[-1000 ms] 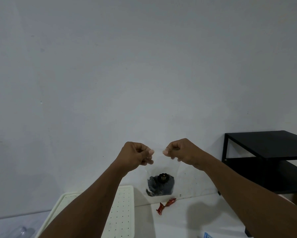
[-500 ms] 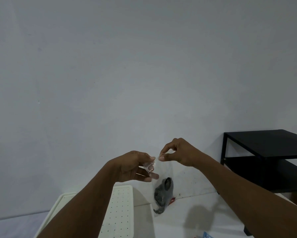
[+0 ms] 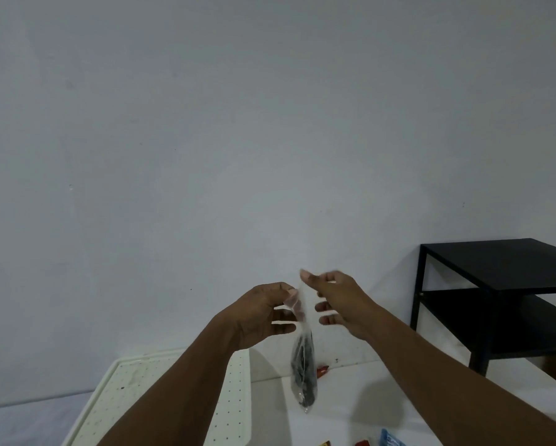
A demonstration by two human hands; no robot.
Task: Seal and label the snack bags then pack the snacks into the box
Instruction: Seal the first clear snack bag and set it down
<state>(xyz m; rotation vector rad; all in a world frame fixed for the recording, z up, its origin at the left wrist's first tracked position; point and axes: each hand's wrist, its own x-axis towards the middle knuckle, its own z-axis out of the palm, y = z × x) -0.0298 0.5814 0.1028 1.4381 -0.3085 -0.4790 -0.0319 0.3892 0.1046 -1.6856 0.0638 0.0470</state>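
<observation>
1. Both my forearms reach up and forward from the bottom of the view, and the hands meet in mid-air over the worktop (image 3: 350,410), in front of the bare wall (image 3: 205,156).
2. My left hand (image 3: 263,313) sits a little lower, with its back toward me and its knuckles toward the bag.
3. Its thumb and forefinger are pressed together on the bag (image 3: 303,358), pinching the clear top edge; the other fingers (image 3: 283,328) are loosely curled below.
4. My right hand (image 3: 341,304) is just beside the bag's top, slightly higher, and blurred.
5. Its fingers are spread apart and point left. The thumb tip lies near the bag's upper corner, but I cannot tell if it touches.
6. The bag hangs straight down from the left pinch, edge-on to me, with dark snacks gathered in its lower half. Its bottom tip is above the worktop, apart from it as far as I can tell.
7. A white perforated tray (image 3: 234,397) lies left of the bag, under my left forearm; its right edge runs close to where the bag hangs.
8. A red wrapper (image 3: 322,371) lies on the worktop behind the bag, near the wall.
9. More wrappers show at the bottom edge: red ones (image 3: 363,442) and a blue one (image 3: 390,441), under my right forearm.
10. A black shelf (image 3: 495,284) stands to the right, well apart from the hands.
11. The white worktop between the bag and the shelf is open, apart from shadow.
</observation>
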